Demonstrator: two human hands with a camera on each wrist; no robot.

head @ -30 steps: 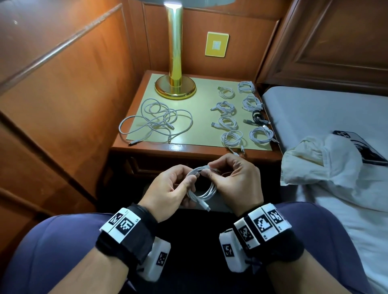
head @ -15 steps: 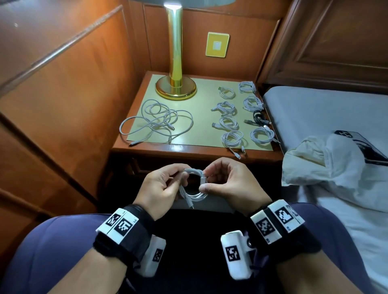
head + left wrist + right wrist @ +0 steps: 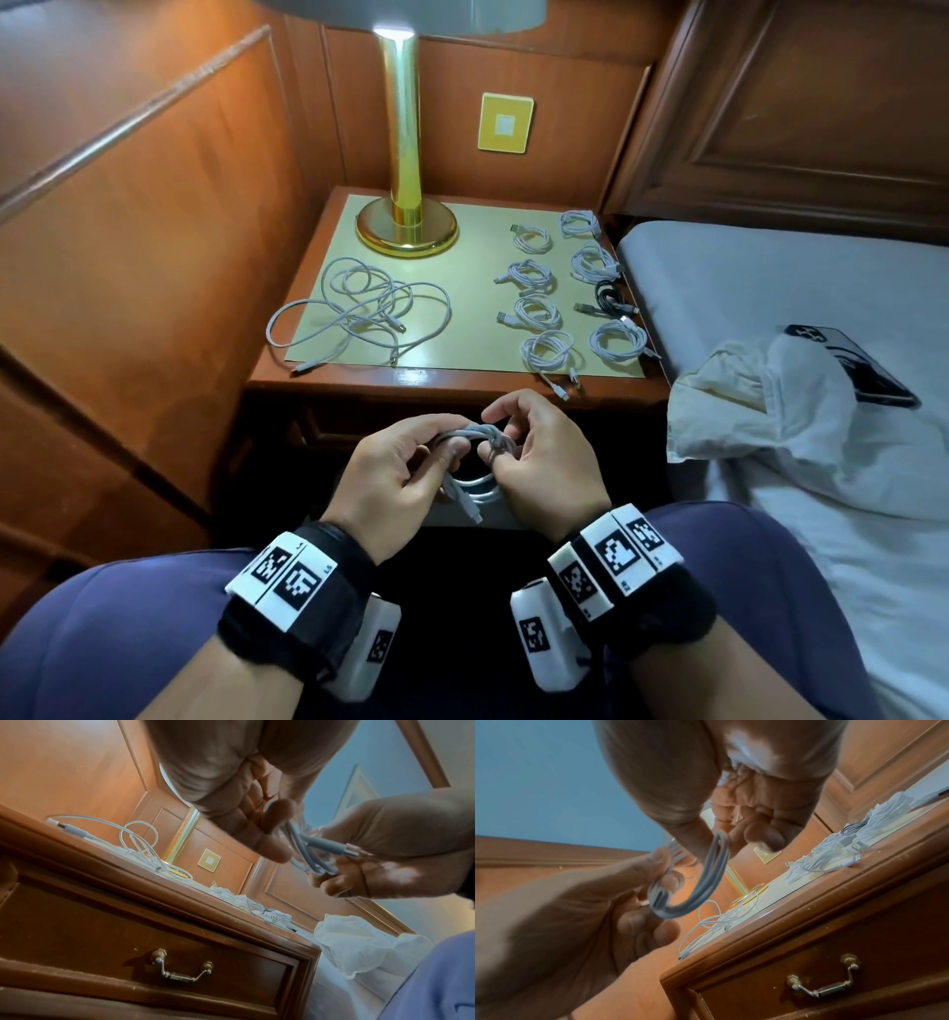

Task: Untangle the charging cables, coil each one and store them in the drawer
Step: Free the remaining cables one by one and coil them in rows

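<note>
1. Over the lap, in front of the nightstand's front edge [image 3: 452, 383]: both hands work one white cable coil [image 3: 475, 465]. Left hand [image 3: 395, 475] pinches the top of the loop between thumb and fingers; right hand [image 3: 544, 455] has fingers curled round the bundle's right side. One plug end hangs below the coil.
2. Left wrist view: a connector [image 3: 334, 846] lies against the right hand's fingers [image 3: 342, 882], with the strands bunched beside it.
3. Drawer [image 3: 159, 959] below the tabletop is closed, its brass handle [image 3: 183, 968] hanging flat. The hands are held above and in front of it, not touching.
4. Open room: a gap between the knees and the drawer front. A wood wall panel [image 3: 154, 257] closes the left side; the bed [image 3: 796, 308] closes the right.
5. Tabletop, left half: loose tangled cables [image 3: 359, 313], one plug reaching the front edge.
6. Tabletop, right half: coiled cables [image 3: 565, 293] in two rows, one of them black [image 3: 608, 298]. The nearest coil's ends trail over the mat's edge toward the table lip.
7. Back left: brass lamp [image 3: 405, 205], its base just behind the tangle. A yellow wall plate [image 3: 506, 122] sits behind.
8. On the bed: crumpled white cloth [image 3: 770, 411] near the table corner, with a phone [image 3: 852, 365] partly under it.
</note>
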